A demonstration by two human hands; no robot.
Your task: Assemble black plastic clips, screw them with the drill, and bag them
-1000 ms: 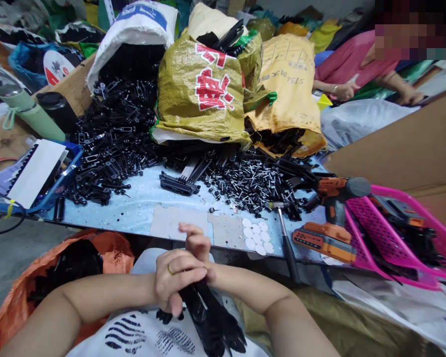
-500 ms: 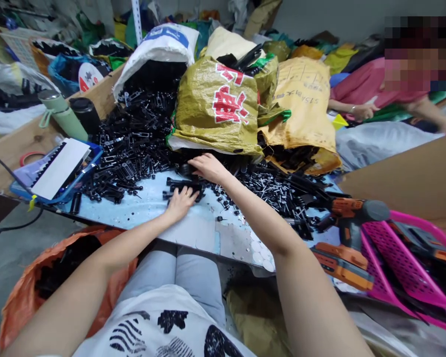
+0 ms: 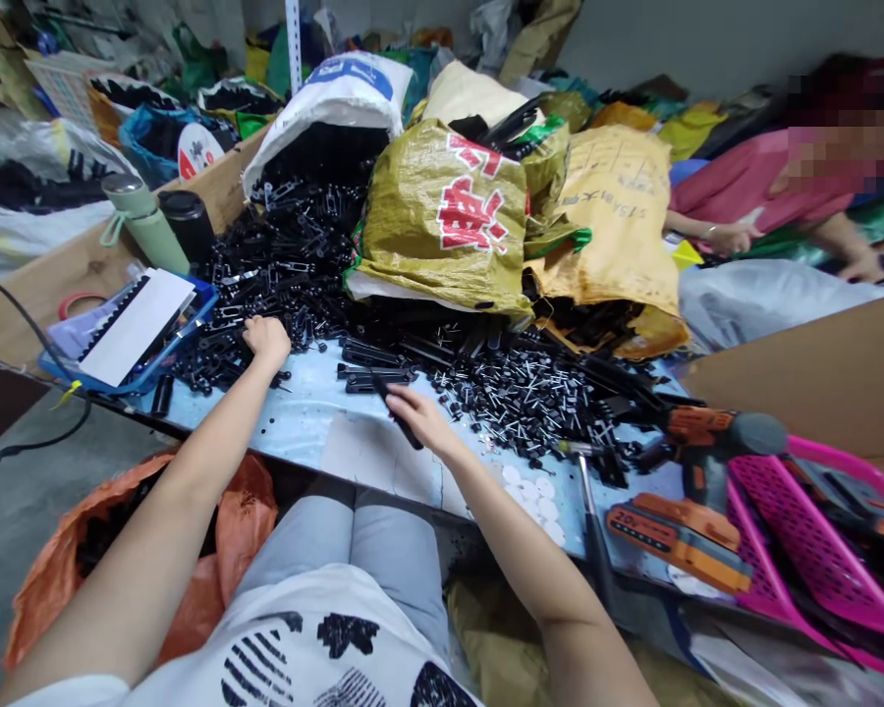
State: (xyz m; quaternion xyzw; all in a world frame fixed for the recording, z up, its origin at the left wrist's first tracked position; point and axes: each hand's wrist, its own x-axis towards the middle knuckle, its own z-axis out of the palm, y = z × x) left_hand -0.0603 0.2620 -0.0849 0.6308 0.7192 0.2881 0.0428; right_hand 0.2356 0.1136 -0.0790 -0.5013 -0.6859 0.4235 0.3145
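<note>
My left hand (image 3: 268,341) is at the near edge of a heap of small black slotted plastic parts (image 3: 284,255). Its fingers are curled closed, and what they pinch, if anything, is hidden. In my right hand (image 3: 425,416) is a long black plastic piece (image 3: 404,420), gripped between thumb and fingers and slanted over the blue tabletop (image 3: 305,393). Just beyond it, several similar black bars (image 3: 375,375) lie side by side. To the right of that hand spreads a pile of black-headed screws (image 3: 516,393).
Bulging sacks, one olive (image 3: 413,216) and one yellow (image 3: 615,206), stand behind the piles. A hammer (image 3: 591,511), a cordless drill (image 3: 699,471) and a pink basket (image 3: 788,530) are at right. A blue tray (image 3: 210,299) and green bottle (image 3: 143,226) sit left. A co-worker's hand (image 3: 733,239) shows far right.
My left hand has moved left from the black bars to the slotted parts. My right hand has come nearer from the sack's edge and now holds a black piece. The view has shifted slightly.
</note>
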